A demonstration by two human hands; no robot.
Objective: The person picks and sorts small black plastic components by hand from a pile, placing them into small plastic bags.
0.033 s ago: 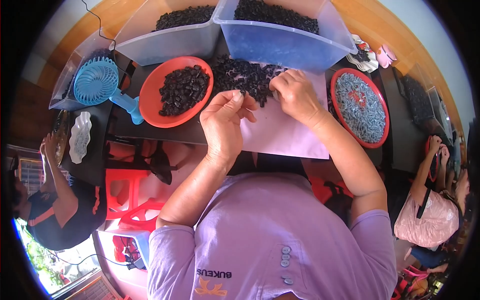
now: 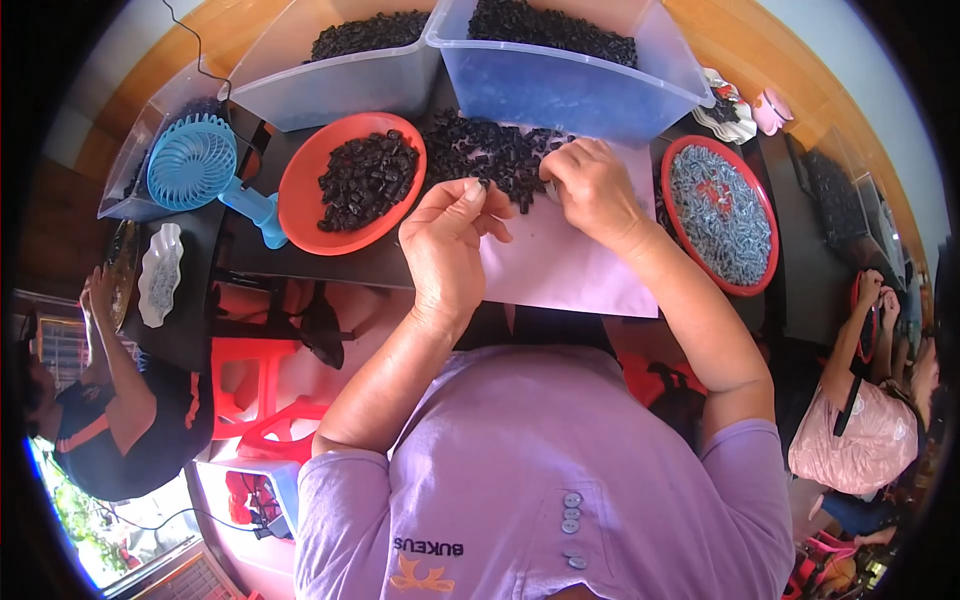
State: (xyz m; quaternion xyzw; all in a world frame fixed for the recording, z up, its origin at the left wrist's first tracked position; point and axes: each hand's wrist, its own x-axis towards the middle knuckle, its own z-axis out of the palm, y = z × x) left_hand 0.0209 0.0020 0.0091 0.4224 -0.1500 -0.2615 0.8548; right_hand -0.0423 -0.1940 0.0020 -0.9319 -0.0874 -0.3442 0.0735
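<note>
My left hand (image 2: 447,240) is closed in a pinch, with a small black piece (image 2: 484,184) between thumb and forefinger. To its right, my right hand (image 2: 597,195) is also pinched, fingertips pointing down-left beside the black pile; what they hold is too small to make out. A loose pile of small black plastic pieces (image 2: 478,142) lies just beyond both hands, partly on a pink sheet (image 2: 575,270). Left of my hands sits an orange-red bowl (image 2: 297,205) holding more black pieces. On the right, a red-rimmed basin (image 2: 773,245) holds many small silvery pieces (image 2: 725,238).
Two plastic bins (image 2: 575,85) of black pieces stand along the back. A blue handheld fan (image 2: 195,160) lies left of the bowl. A scalloped dish (image 2: 740,128) stands back right. Co-workers sit at left (image 2: 125,420) and right (image 2: 850,430). Red stools (image 2: 245,385) are below.
</note>
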